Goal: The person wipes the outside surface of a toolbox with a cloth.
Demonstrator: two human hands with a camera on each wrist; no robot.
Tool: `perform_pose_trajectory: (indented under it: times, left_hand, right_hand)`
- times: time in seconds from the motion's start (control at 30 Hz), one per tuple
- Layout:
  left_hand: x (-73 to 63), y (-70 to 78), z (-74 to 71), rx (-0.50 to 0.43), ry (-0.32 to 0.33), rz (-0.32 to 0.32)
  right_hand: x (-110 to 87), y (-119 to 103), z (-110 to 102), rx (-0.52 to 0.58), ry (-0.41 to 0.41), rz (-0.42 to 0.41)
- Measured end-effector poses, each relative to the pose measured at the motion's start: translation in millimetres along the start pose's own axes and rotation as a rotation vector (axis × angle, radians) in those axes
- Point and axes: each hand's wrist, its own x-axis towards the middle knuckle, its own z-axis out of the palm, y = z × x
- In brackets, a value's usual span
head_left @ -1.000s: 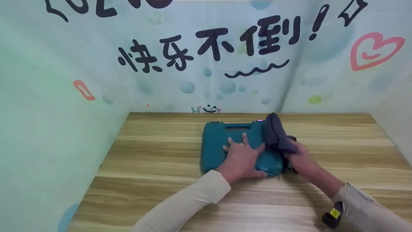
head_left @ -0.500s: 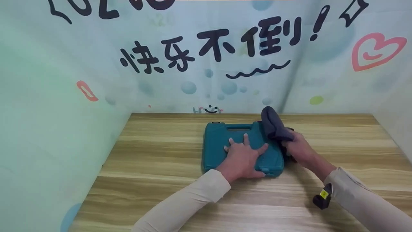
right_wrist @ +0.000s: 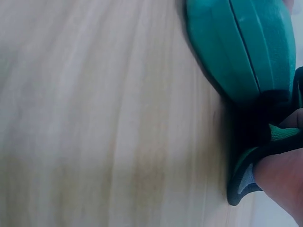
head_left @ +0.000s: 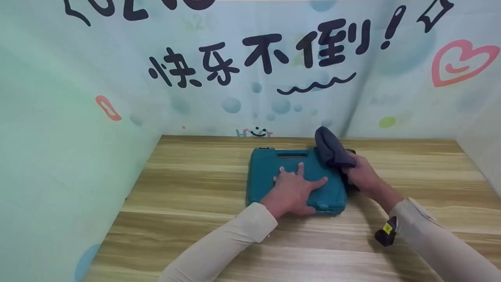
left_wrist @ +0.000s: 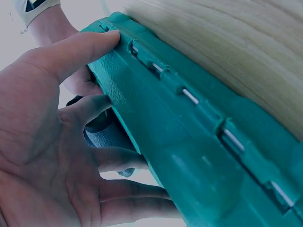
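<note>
A teal plastic carrying case (head_left: 262,172) lies flat on the table, its handle slot toward the back wall. My left hand (head_left: 291,192) rests on its lid with the fingers spread. In the left wrist view the left thumb (left_wrist: 90,47) touches the hinged edge, where metal pins show. At the case's right side, my right hand (head_left: 364,174) grips a folded dark grey-blue cloth (head_left: 330,147). Part of that cloth lies over the case's far right corner. The right wrist view shows the cloth's dark edge (right_wrist: 234,191) against the end of the case, with green inside its fold.
The wood-grain table (head_left: 188,188) extends on both sides of the case. A printed backdrop (head_left: 211,113) with black lettering stands behind the table. A black wrist device (head_left: 386,232) with a yellow label hangs at the right cuff, over the table.
My right hand has moved away from me and slightly left along the case's right side, carrying the cloth. The left hand stays on the lid, its thumb shifted slightly left.
</note>
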Motion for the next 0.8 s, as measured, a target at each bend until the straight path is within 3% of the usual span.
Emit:
perform_pose_trajectory:
  times: [0.33, 0.6, 0.8]
  left_hand:
    - [-0.6, -0.5, 1.5, -0.014, -0.001, 0.004]
    - [1.3, 2.0, 2.2, 0.009, -0.015, -0.022]
    - [5.2, 2.9, 0.0, 0.031, -0.019, -0.022]
  right_hand:
    - [-9.8, 4, 3, 0.020, 0.005, -0.036]
    - [-34.6, 2, 5, 0.019, -0.016, -0.021]
    - [-55.5, 1, 8, -0.043, -0.012, -0.053]
